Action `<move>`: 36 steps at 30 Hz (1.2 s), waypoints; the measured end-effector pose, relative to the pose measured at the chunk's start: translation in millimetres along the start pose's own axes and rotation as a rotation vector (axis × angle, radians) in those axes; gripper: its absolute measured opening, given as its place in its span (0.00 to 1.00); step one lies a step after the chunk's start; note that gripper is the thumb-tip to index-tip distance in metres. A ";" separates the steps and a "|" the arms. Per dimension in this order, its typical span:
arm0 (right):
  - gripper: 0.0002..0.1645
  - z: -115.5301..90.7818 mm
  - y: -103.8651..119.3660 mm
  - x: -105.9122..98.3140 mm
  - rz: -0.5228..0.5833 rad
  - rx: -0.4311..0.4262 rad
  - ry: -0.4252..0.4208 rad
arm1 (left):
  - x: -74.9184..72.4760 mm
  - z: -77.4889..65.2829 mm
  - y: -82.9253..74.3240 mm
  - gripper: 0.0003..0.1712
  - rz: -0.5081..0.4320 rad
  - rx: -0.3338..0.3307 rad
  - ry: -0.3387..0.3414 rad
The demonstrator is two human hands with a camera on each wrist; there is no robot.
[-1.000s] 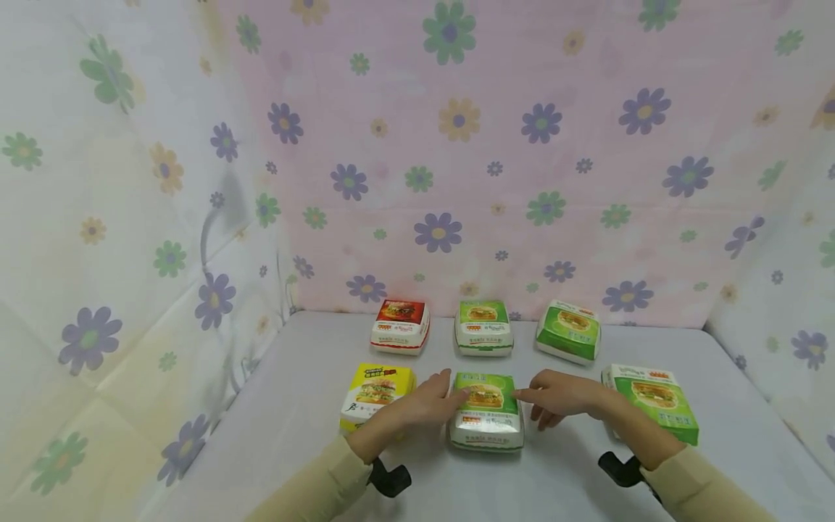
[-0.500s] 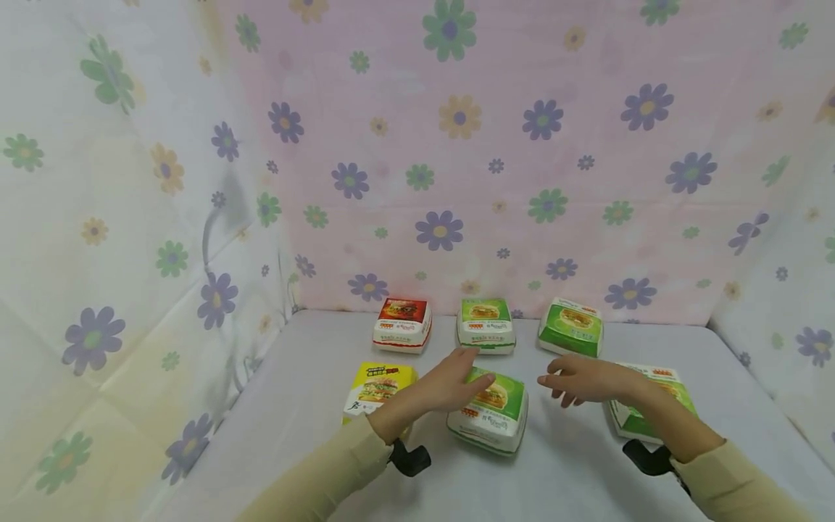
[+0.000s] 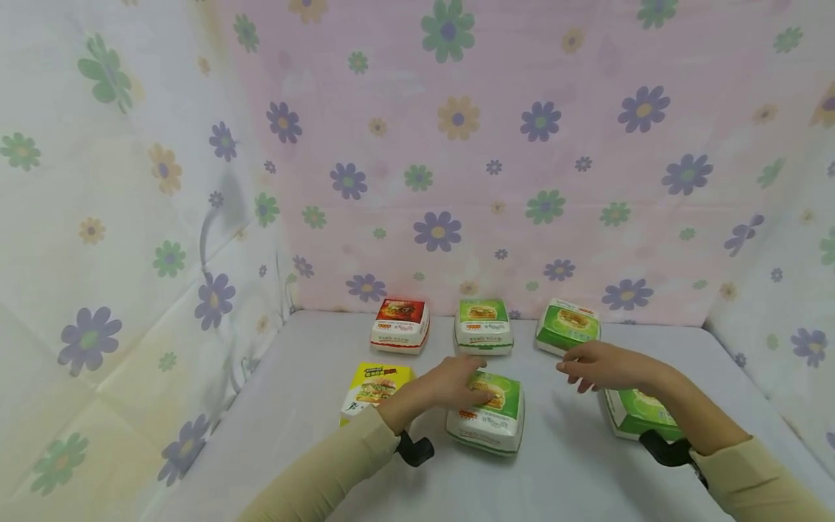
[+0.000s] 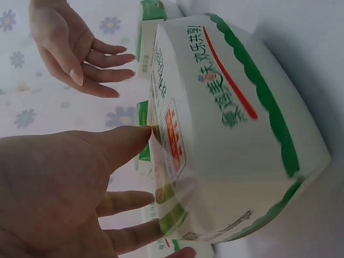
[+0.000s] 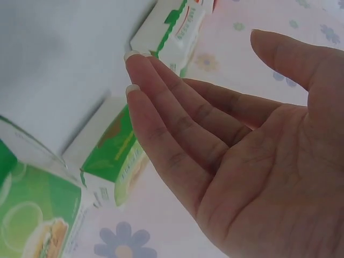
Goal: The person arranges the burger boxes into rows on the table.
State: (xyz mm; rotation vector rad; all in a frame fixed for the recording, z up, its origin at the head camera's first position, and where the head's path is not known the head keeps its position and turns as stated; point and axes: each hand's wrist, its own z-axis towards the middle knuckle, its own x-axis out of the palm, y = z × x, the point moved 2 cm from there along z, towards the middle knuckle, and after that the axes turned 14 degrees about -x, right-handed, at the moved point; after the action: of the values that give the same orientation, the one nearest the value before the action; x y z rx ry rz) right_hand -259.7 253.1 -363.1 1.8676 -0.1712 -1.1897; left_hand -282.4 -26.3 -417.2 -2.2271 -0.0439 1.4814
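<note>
In the head view a green and white burger box [image 3: 485,433] sits at the front middle of the table, turned slightly askew. My left hand [image 3: 449,381] reaches over its left side, thumb across the printed lid. The left wrist view has the thumb tip right at the box's [image 4: 231,150] top edge, with loosely extended fingers along its side. To the right, my right hand [image 3: 605,364] hovers with nothing in it, fingers relaxed and slightly bent. It overlaps the front right green burger box [image 3: 639,417] and the corner of the back right one [image 3: 569,326].
A yellow burger box [image 3: 376,383] stands left of the middle one, partly behind my left forearm. Behind are a red burger box [image 3: 400,326] and another green one [image 3: 483,328]. A floral cloth [image 3: 365,246] hangs at the table's back edge.
The middle box has turned a little from its straighter position. My right hand has drawn away from it to the right and up, while my left hand has shifted across its lid.
</note>
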 end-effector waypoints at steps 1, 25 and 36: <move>0.26 -1.5 -0.7 -3.2 0.000 -0.006 0.001 | 0.0 -0.8 -0.4 0.38 0.014 -0.004 -0.006; 0.48 34.3 -70.7 -79.2 -0.229 0.188 -0.154 | -4.4 73.9 -94.7 0.36 -0.433 -0.099 -0.030; 0.48 63.6 -98.6 -74.7 -0.165 0.234 -0.081 | 19.3 114.2 -119.5 0.38 -0.628 -0.248 -0.071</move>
State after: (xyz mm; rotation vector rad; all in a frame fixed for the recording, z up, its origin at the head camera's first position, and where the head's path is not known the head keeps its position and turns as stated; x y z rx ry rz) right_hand -380.9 313.2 -395.4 2.0698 -0.2116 -1.4097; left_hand -348.1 126.5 -422.8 -2.0546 -0.9050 1.2385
